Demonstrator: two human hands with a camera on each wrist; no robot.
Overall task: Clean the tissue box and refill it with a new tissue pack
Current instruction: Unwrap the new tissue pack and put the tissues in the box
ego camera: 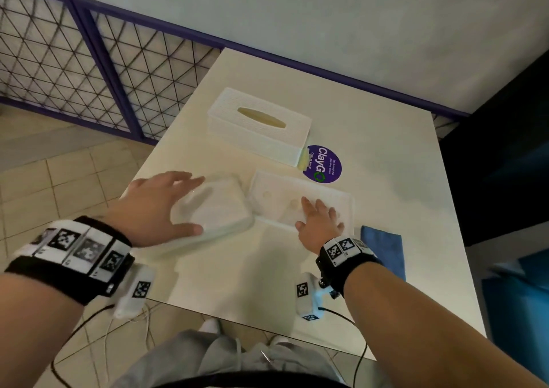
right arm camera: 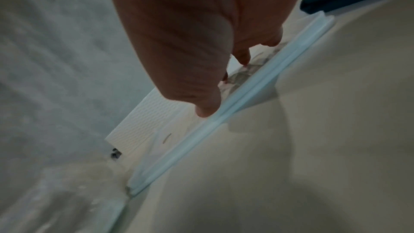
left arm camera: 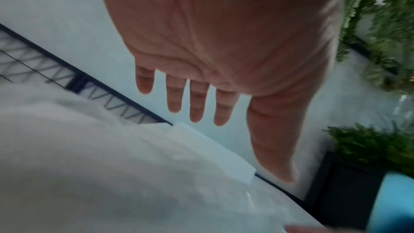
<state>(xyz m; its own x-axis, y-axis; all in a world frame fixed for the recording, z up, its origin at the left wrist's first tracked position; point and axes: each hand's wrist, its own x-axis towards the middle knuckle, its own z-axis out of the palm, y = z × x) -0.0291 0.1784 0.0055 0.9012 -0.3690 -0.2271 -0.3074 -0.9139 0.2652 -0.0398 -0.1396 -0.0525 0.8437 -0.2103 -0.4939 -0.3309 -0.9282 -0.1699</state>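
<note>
The white textured tissue box cover (ego camera: 258,126) stands at the back of the table, its oval slot up. Its flat base tray (ego camera: 273,188) lies nearer, and my right hand (ego camera: 319,215) rests on it with fingers flat. In the right wrist view the right hand (right arm camera: 201,59) touches the tray's inside, thumb at the tray rim (right arm camera: 224,121). Left of the tray lies the new tissue pack (ego camera: 219,212) in clear wrap. My left hand (ego camera: 175,203) is spread over it, thumb at its near edge. The left wrist view shows the left hand (left arm camera: 197,95) with straight fingers above the pack (left arm camera: 112,166).
A folded blue cloth (ego camera: 383,248) lies at the table's right front. A round purple sticker (ego camera: 323,164) is on the cream table (ego camera: 267,283) beside the cover. A wire fence (ego camera: 89,69) stands to the left, and a wall is behind.
</note>
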